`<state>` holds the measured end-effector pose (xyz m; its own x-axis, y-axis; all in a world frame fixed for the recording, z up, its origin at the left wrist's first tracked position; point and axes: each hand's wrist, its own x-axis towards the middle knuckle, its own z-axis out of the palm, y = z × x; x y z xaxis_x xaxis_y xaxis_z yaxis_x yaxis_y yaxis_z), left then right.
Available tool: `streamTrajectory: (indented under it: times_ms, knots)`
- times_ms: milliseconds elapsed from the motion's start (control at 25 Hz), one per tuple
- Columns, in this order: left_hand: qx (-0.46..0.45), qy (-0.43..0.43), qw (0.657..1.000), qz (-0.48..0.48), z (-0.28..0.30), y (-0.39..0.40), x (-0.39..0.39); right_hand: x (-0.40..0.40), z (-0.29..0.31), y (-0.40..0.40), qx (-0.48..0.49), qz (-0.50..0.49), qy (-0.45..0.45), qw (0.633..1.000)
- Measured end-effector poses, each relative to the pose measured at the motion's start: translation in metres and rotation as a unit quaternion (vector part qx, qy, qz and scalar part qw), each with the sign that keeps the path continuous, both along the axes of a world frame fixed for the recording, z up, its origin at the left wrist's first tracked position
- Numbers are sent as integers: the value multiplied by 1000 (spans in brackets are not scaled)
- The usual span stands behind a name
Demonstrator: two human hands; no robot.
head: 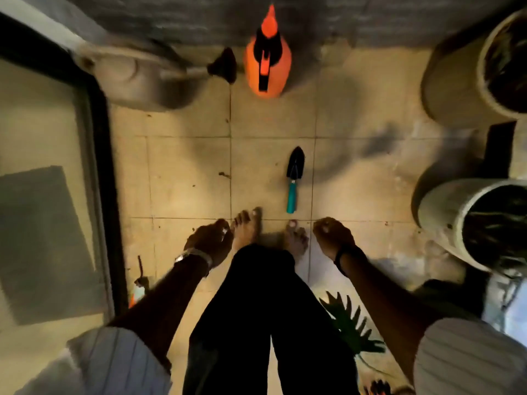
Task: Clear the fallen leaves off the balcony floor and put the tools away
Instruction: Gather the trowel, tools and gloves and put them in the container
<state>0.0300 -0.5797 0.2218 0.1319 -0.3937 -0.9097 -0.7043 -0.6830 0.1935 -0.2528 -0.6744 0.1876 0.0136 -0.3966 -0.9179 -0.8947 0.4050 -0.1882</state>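
A: Where is the trowel, and which way does it lie?

B: Flat on the tiled floor, just ahead of the bare feet. Its long axis runs away from the person: teal handle nearest the toes, black blade pointing toward the orange spray bottle by the far wall.

A: And the hands?

B: The left hand and right hand hang either side of the legs, fingers curled loosely inward; each grip is empty and touches nothing.

A: Room to move?

B: Bare tiles lie around the trowel. A grey watering can sits far left, two pots line the right edge, a dark door frame the left. A green leaf lies beside the right leg.
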Motion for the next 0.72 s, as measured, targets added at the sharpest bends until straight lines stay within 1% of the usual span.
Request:
streamTrajectory:
  times_ms: [80, 160, 280, 360, 440, 560, 640, 720]
  knots:
    - [-25, -14, 999, -24, -60, -8, -6, 8, -57, -5, -6, -37, 9, 999]
    - [-14, -4, 998, -68, -105, -9, -13, 17, -110, -13, -18, -58, 19, 998]
    - [-12, -7, 994, -111, -163, -9, -15, 38, -182, -29, -34, -31, 29, 999]
    - [-5, -2, 995, -100, -191, -10, -15, 51, -216, -36, -40, -20, 19, 999]
    - [10, -3, 997, -71, -205, -9, -15, 59, -235, -37, -58, -16, 18, 998]
    - [21, -6, 999, 27, -208, -7, -17, 60, -251, -29, -70, -1, 51, 996]
    - [17, -11, 997, 78, -193, -6, -13, 61, -239, -30, -41, 9, 53, 998]
    - [-9, -21, 993, 116, -169, -4, -18, 58, -211, -25, -16, -7, 51, 999]
